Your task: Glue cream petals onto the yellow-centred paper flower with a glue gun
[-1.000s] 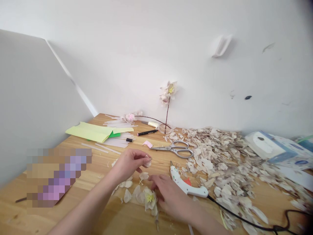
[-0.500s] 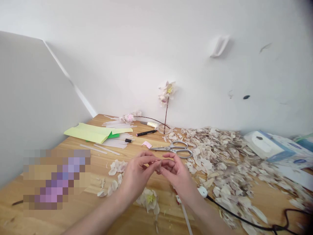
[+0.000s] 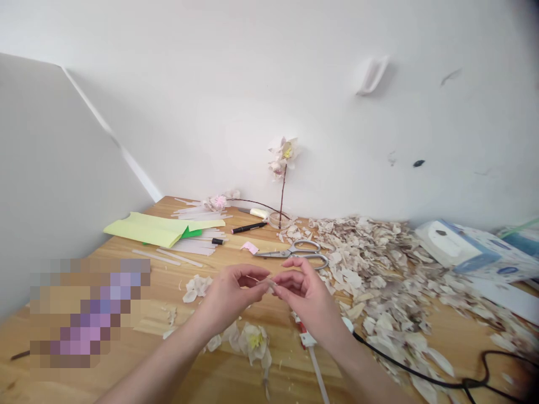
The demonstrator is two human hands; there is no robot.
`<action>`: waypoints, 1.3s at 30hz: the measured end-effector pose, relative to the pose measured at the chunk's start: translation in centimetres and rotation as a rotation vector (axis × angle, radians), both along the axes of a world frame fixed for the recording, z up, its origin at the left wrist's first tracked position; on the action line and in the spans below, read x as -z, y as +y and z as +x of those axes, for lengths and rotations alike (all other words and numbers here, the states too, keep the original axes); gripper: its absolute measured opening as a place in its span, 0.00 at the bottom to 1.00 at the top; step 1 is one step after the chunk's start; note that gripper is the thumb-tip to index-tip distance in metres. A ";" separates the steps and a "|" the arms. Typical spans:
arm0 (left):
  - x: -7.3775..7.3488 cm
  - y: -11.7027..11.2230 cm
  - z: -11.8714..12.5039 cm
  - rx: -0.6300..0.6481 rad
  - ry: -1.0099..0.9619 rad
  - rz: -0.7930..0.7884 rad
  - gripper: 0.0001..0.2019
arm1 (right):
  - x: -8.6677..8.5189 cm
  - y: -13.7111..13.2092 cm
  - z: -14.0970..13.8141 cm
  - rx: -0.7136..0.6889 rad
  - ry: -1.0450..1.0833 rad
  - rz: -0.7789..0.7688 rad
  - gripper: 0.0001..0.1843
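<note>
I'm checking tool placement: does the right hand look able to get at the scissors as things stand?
Probably yes: the scissors lie just beyond the right hand, and nothing appears to cover their upper handle loop. That hand would likely have to let go of the small pale piece first.

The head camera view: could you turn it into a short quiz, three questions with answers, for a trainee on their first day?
1. True or false: the blades of the scissors point to the left of the picture.
2. What colour is the centre of the flower lying nearest the hands?
A) blue
B) yellow
C) black
3. What do the left hand and right hand hold together?

Key:
1. True.
2. B.
3. A small, pale, petal-like piece, pinched between them; its exact shape is too small to tell.
</note>
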State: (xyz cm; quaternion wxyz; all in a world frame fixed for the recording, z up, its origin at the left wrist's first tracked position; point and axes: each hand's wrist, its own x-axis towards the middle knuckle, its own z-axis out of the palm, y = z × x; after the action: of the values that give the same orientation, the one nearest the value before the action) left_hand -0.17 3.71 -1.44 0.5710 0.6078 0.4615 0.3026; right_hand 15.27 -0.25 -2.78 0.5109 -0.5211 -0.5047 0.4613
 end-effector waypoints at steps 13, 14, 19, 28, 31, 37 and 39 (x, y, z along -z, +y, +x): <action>-0.6 0.1 -0.3 0.017 -0.201 -0.209 0.12 | -0.1 0.2 0.3 0.044 0.020 0.023 0.18; -0.6 0.1 -0.3 0.014 -0.210 -0.217 0.12 | -0.1 0.2 0.4 0.038 0.034 0.019 0.18; -0.5 0.2 -0.3 -0.002 -0.237 -0.272 0.13 | -0.1 0.3 0.5 0.041 0.147 -0.021 0.18; -0.1 0.4 -0.1 0.001 -0.270 -0.267 0.10 | 0.0 0.3 0.5 0.044 0.166 -0.021 0.19; -0.2 0.3 0.0 -0.034 -0.258 -0.246 0.10 | -0.1 0.2 0.6 0.029 0.158 -0.012 0.18; -0.3 0.3 0.0 -0.056 -0.285 -0.231 0.10 | -0.4 0.2 0.9 0.004 0.152 -0.003 0.17; -0.4 0.3 0.0 -0.046 -0.284 -0.230 0.11 | -0.3 0.2 0.8 0.006 0.117 0.003 0.17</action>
State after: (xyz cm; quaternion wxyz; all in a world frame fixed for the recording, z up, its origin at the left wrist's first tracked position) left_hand -0.20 3.97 -1.05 0.6891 0.4789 0.4218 0.3434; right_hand 16.12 -0.05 -2.46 0.5416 -0.4940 -0.4730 0.4887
